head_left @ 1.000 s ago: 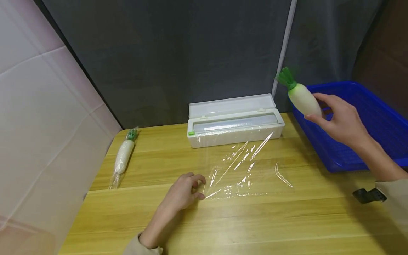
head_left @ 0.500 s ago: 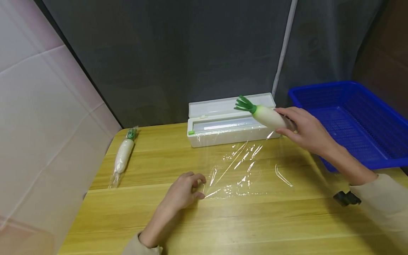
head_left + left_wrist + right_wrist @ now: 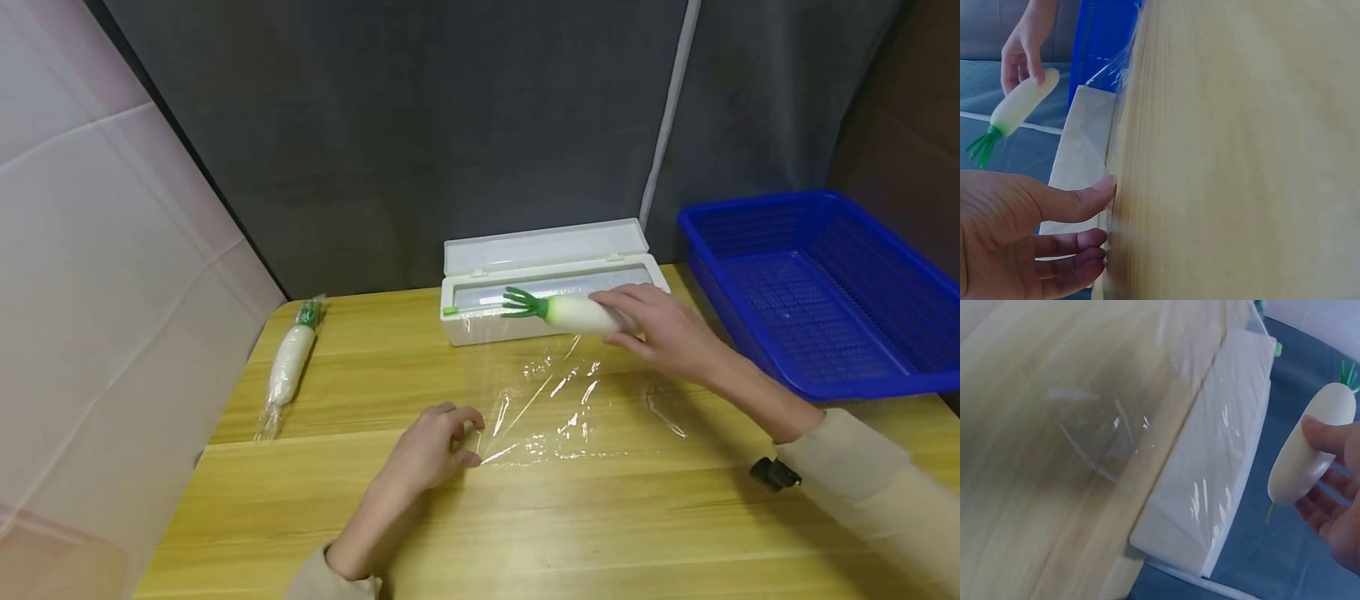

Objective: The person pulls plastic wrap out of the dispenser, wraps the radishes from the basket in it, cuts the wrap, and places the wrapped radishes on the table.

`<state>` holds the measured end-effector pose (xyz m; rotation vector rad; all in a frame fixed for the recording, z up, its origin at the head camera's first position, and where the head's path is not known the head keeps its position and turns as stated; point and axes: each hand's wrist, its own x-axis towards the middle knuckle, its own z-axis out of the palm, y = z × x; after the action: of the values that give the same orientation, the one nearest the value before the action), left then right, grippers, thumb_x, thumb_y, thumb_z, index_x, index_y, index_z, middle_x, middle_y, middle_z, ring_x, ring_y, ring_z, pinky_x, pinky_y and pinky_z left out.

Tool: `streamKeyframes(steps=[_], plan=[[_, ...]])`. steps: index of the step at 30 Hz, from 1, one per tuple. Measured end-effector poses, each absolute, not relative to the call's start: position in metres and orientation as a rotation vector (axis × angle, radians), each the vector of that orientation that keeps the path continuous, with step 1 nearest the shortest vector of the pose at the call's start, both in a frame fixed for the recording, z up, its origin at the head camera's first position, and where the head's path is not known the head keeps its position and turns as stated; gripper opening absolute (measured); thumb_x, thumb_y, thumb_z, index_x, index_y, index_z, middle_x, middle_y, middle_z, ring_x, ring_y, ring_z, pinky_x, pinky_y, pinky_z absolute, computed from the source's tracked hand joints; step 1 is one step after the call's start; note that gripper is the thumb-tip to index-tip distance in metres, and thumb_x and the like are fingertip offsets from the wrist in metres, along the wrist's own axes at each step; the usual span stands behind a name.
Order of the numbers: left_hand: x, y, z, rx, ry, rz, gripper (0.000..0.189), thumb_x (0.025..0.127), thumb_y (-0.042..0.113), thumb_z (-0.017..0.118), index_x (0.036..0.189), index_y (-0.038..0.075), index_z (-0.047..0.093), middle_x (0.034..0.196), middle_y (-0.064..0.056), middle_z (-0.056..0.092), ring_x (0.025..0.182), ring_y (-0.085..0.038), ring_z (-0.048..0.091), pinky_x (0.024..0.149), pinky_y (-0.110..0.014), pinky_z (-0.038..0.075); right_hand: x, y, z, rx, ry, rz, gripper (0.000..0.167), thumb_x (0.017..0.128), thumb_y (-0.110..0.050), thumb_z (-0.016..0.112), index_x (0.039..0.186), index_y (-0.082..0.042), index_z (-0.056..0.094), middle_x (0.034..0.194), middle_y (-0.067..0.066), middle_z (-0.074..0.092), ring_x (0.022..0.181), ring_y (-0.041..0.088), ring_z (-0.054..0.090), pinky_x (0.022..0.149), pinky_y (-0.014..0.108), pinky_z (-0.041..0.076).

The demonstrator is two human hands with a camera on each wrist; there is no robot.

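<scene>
My right hand [image 3: 671,329] grips a white radish [image 3: 581,314] by its root end, above the cling film and just in front of the dispenser box. The radish's green leaf stubs point left. In the right wrist view, thumb and fingers lie round the radish [image 3: 1313,447]. A sheet of clear cling film [image 3: 562,408] spreads from the white dispenser box [image 3: 487,332] over the table. My left hand [image 3: 431,450] rests at the film's near left corner. Its thumb and fingertips stand apart, touching down there, as the left wrist view also shows with the hand [image 3: 1029,231].
A radish wrapped in film [image 3: 288,367] lies at the table's left side. The blue plastic basket [image 3: 795,387] stands at the right. The box's lid [image 3: 547,246] is raised at the back, before a dark grey curtain [image 3: 390,150].
My right hand has carried the radish left and down from over the basket's edge to above the film, and the radish has turned nearly level. The left hand has stayed in place.
</scene>
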<state>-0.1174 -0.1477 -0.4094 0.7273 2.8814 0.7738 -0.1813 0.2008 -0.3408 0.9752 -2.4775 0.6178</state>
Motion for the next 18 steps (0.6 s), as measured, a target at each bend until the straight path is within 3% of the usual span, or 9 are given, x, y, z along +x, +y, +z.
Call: streamKeyframes(steps=[9, 18], plan=[[-0.117, -0.148, -0.409, 0.736, 2.885, 0.768, 0.036, 0.073, 0.010, 0.090, 0.104, 0.012, 0.071, 0.083, -0.004, 0.057, 0.077, -0.019, 0.053, 0.066, -0.036, 0.047, -0.177, 0.186, -0.355, 1.042, -2.566, 0.565, 0.054, 0.082, -0.006, 0.083, 0.132, -0.007, 0.063, 0.124, 0.015, 0.066, 0.111, 0.036, 0.062, 0.090, 0.054, 0.052], [-0.117, -0.148, -0.408, 0.739, 2.879, 0.772, 0.037, 0.073, 0.010, 0.090, 0.104, 0.012, 0.070, 0.083, -0.004, 0.057, 0.076, -0.018, 0.052, 0.066, -0.036, 0.046, -0.172, 0.174, -0.373, 1.122, -2.608, 0.502, 0.054, 0.080, -0.009, 0.085, 0.130, -0.007, 0.066, 0.121, 0.011, 0.067, 0.108, 0.032, 0.063, 0.090, 0.051, 0.052]])
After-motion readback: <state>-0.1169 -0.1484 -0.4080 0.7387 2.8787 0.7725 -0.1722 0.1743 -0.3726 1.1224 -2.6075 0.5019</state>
